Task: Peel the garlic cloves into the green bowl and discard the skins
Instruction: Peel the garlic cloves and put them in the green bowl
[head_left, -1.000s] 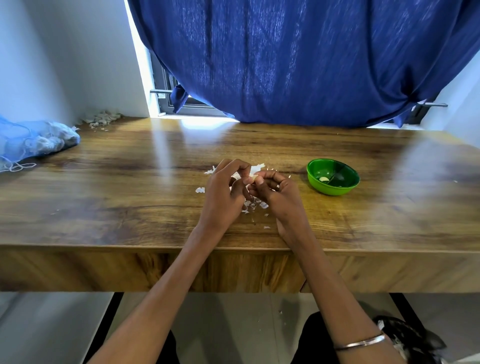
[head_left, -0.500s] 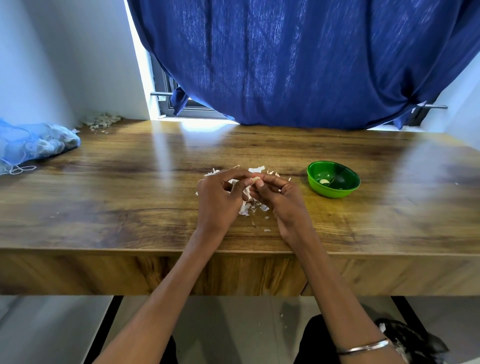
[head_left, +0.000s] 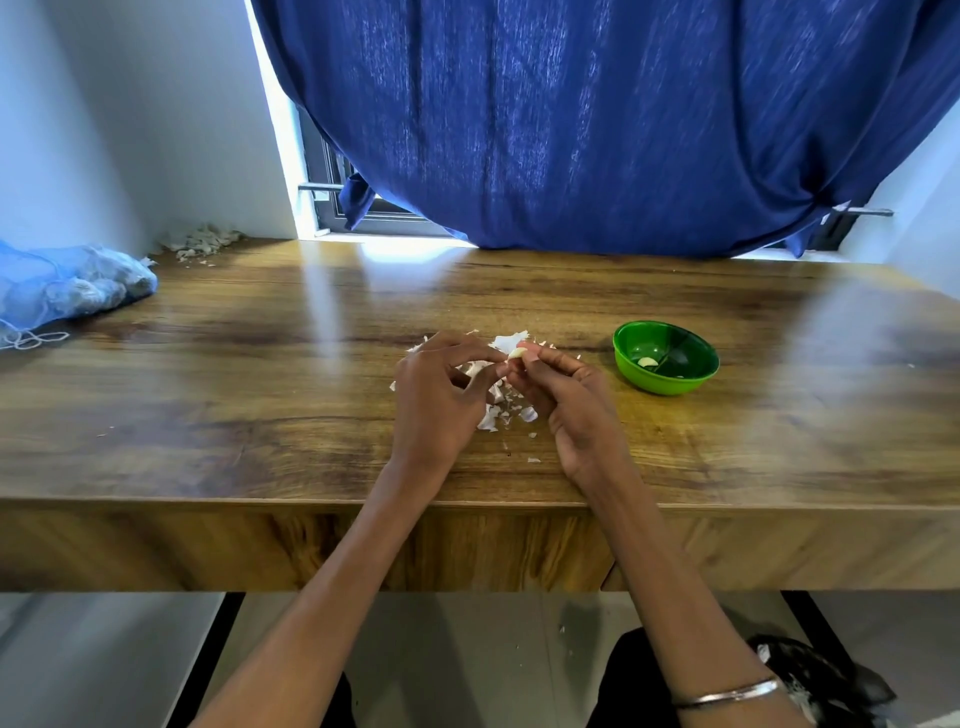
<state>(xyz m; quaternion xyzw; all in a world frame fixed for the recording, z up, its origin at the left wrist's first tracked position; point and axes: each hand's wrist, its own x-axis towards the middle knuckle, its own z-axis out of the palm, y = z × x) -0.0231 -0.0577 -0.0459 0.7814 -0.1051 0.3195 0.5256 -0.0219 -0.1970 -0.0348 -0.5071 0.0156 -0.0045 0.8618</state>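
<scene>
Pinching a garlic clove (head_left: 516, 353), the right hand (head_left: 570, 400) and left hand (head_left: 439, 397) meet fingertip to fingertip left of the green bowl (head_left: 665, 357). Loose skins (head_left: 498, 410) lie beneath them, also left of the bowl.

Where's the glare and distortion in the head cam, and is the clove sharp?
Head view: window glare streaks the table toward its far edge; wide-angle bends the blue curtain and wall lines; the garlic clove pinched between the left hand and right hand is small, slightly soft; green bowl evenly lit.

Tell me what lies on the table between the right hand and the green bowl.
Head view: only bare wooden table lies between the right hand and the green bowl.
</scene>
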